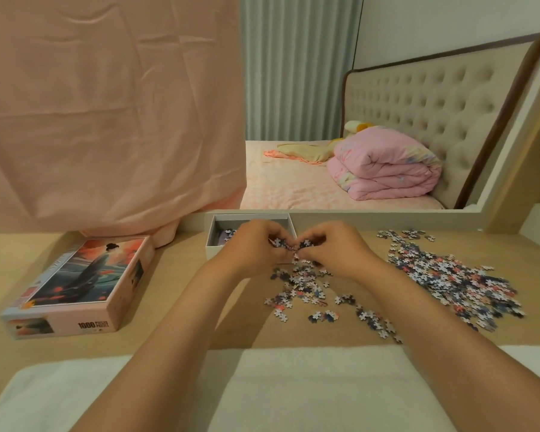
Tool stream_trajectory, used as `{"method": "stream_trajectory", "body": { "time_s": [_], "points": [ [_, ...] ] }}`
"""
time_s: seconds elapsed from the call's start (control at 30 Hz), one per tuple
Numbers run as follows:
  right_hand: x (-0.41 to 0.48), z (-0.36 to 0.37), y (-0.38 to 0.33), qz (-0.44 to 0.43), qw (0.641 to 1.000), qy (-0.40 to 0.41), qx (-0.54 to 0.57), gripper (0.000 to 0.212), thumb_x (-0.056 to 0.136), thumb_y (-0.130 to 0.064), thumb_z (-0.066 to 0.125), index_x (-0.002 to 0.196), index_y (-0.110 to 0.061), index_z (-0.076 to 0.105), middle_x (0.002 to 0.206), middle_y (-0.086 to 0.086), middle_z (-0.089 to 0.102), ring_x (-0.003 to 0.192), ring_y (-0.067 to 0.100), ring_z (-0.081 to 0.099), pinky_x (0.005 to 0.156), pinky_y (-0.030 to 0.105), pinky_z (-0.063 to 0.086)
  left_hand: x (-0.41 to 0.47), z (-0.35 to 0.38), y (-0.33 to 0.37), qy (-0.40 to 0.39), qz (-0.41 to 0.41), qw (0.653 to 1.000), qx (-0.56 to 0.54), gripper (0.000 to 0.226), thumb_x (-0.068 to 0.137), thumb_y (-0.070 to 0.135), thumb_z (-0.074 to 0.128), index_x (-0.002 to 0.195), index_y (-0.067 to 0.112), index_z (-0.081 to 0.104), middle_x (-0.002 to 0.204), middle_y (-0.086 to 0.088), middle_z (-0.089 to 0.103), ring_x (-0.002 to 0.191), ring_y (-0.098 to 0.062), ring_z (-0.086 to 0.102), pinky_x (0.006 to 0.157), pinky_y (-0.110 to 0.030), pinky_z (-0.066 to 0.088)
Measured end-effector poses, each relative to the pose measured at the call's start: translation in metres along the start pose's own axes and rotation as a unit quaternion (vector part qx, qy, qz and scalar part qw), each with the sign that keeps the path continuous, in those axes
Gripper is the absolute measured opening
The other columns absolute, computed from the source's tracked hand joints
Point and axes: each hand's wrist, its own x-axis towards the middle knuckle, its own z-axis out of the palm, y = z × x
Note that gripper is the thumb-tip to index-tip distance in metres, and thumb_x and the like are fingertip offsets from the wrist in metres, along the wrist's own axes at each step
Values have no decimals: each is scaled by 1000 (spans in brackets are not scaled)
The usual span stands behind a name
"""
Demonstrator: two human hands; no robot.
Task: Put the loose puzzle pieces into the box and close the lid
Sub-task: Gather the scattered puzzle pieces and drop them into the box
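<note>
Across the white cloth (293,385) at the near edge of the table (184,275), my forearms reach for the open box (211,249).
My left hand (256,247) and right hand (331,247) meet at its near right corner, fingers curled round a handful of puzzle pieces (289,244). Some pieces lie inside the box. Loose pieces (449,282) are scattered under my hands and heaped to the right. The lid (81,282) lies picture side up, well apart on the left.
</note>
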Motion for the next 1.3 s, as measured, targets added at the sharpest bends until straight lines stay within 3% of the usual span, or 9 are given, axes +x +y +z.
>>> {"method": "stream_trajectory", "body": {
  "time_s": [0.07,0.2,0.3,0.47,0.57,0.87,1.0,1.13,1.3],
  "points": [
    [11,0,-15,-13,1000,2,-4,15,77,-18,82,91,-25,79,61,-6,68,52,14,61,58,29,53,4,-12,-7,36,-3,999,-9,9,80,27,77,88,27,73,75,8,67,65,-13,61,61,-27,48],
    [40,16,-46,-52,998,12,-32,13,78,-14,80,90,-19,79,61,-10,64,55,6,56,56,19,43,15,-27,-28,109,11,994,8,6,82,21,75,88,22,72,72,17,59,62,1,52,53,-9,33],
    [61,36,-56,-70,995,17,-72,16,81,-11,75,95,-19,78,73,-9,64,64,5,55,52,11,37,22,-32,-48,142,-8,990,8,8,83,17,74,90,19,72,77,10,63,66,-2,54,58,-12,36],
    [71,50,-46,-80,988,-62,-116,33,83,-3,70,111,-20,75,100,1,74,92,16,67,84,33,55,22,-24,-73,83,-35,996,5,27,81,15,73,106,26,72,100,8,71,89,-9,64,81,-29,52],
    [69,52,-42,-97,986,-51,-127,33,85,-2,69,113,-20,75,110,3,74,102,17,67,92,33,53,22,-26,-77,68,-40,997,12,28,83,20,71,110,29,71,109,10,71,93,-8,63,87,-33,52],
    [31,29,-36,-112,985,-4,-134,25,95,-15,57,111,-24,74,104,-8,72,78,1,56,73,16,41,6,-31,-50,86,-7,992,92,11,83,31,68,93,34,67,98,10,60,83,-10,54,78,-32,49],
    [3,29,-17,-96,971,-113,-190,24,94,-23,56,111,-30,72,90,-12,68,79,7,62,73,26,51,-8,-25,-29,-9,-39,993,114,9,86,37,63,94,34,62,93,14,62,89,-11,60,83,-32,49],
    [-11,32,-1,-124,942,-161,-267,40,99,-34,49,139,-29,55,129,-2,52,121,18,42,104,39,39,-24,-10,-23,-123,-81,974,171,37,92,41,52,126,28,59,129,2,56,118,-19,51,107,-42,37],
    [-20,18,5,-115,948,-171,-240,29,99,-27,52,123,-32,68,119,-6,57,109,13,52,95,30,43,-39,4,-19,-160,-75,957,229,43,93,39,54,135,28,53,131,-5,43,124,-27,37,104,-43,37]
  ]
}}
